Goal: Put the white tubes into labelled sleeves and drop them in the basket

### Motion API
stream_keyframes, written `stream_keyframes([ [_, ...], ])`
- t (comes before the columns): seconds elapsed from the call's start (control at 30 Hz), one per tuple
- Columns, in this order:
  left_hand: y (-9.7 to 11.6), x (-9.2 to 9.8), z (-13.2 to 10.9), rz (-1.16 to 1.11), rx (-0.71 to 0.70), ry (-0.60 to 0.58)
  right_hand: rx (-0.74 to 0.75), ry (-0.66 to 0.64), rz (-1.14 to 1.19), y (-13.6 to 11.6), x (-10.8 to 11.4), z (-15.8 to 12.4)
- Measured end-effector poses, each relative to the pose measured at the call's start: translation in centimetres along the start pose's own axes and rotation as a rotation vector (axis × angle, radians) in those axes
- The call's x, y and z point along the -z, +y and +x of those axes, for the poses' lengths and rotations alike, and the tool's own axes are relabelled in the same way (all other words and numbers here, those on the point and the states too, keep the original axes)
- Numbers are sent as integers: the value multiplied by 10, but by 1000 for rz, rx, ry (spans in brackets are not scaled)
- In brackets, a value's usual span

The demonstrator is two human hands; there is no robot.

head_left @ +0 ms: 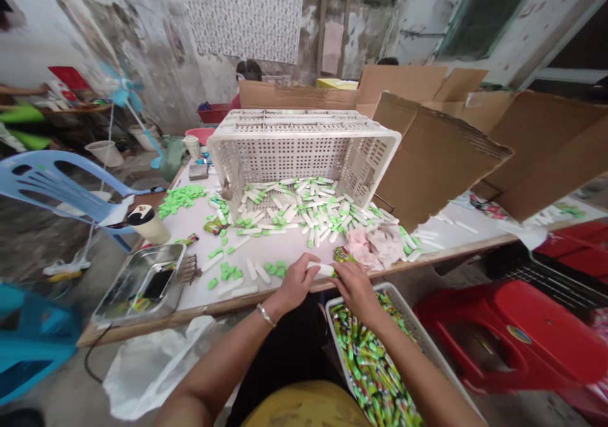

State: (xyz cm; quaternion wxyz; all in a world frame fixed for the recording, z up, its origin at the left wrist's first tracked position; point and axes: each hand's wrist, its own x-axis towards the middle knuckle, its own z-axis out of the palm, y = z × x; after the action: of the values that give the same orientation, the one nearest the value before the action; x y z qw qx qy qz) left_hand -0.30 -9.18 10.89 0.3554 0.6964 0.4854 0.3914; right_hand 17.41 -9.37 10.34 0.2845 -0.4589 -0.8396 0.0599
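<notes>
My left hand [297, 281] and my right hand [354, 286] meet at the table's front edge, both closed on one white tube [322, 268] held between them. A heap of white tubes with green caps [304, 208] spills from a white crate [304, 151] tipped on its side. Loose green caps [227, 272] and bare white tubes [256, 272] lie just left of my left hand. A pink cloth [375, 246] lies right of my hands. Below my right arm, a white basket [430, 351] holds several finished green pieces [375, 363].
A steel tray [137, 281] sits at the table's left end beside a cup [149, 223] and a pile of green caps [180, 197]. Cardboard sheets [437, 154] stand at the right. A red stool [522, 338], blue chair [52, 183] and a person [247, 72] behind the crate surround the table.
</notes>
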Motion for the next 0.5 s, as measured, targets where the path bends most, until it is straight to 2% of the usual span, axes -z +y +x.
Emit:
stream_keyframes([
  [0.1, 0, -2, -6, 83, -89, 49, 65, 47, 3, 3, 5, 3],
  [0.17, -2, -4, -11, 206, -238, 113, 62, 128, -29, 3, 8, 5],
  [0.23, -7, -5, -15, 360, -427, 185, -53, 289, -53, 0, 9, 5],
  [0.3, -13, -6, -19, 490, -574, 253, -257, 454, 34, -6, 7, 2],
  [0.37, -19, -6, -21, 572, -638, 317, -491, 513, 306, -11, 2, 0],
  [0.43, -23, -6, -22, 598, -656, 350, -705, 445, 714, -16, -4, 0],
  [0.5, -24, -9, -22, 558, -651, 320, -826, 340, 1117, -19, -9, 3],
])
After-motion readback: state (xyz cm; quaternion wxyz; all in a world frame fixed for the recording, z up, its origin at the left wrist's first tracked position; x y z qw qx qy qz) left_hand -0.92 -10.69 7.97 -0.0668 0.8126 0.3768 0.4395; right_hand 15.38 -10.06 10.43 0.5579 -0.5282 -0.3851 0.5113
